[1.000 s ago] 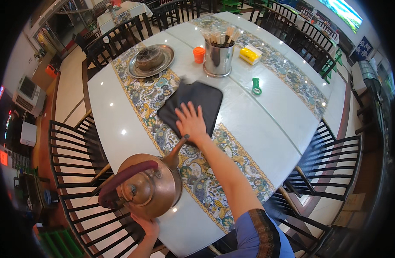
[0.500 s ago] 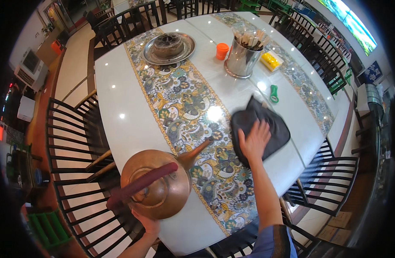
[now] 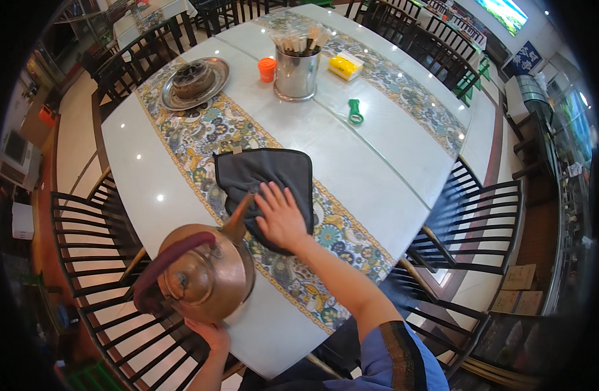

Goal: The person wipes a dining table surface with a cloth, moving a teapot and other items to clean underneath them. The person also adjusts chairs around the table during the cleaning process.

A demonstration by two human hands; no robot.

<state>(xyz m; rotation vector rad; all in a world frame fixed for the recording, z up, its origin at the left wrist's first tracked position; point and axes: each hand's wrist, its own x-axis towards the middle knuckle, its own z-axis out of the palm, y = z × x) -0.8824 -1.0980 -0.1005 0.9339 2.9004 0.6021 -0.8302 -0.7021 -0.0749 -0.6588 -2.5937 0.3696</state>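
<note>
A copper kettle with a long spout and a wine-red wrapped handle is at the near left edge of the table, partly over the edge. My left hand holds it low on its near side, the fingers partly hidden beneath the body. A dark grey cloth with black edging lies spread on the patterned strip, just beyond the spout. Flat on that cloth rests my right hand, open with fingers apart. In this view the spout tip overlaps the cloth; whether they touch I cannot tell.
Farther back on the white table stand a metal tray with a dark round burner, an orange cup, a steel pot of chopsticks, a yellow tissue pack and a green opener. Dark slatted chairs surround it.
My right hand has swept the cloth leftward across the table onto the patterned strip, and the cloth now lies flatter. My left hand stays at the kettle. The view has shifted to the right.
</note>
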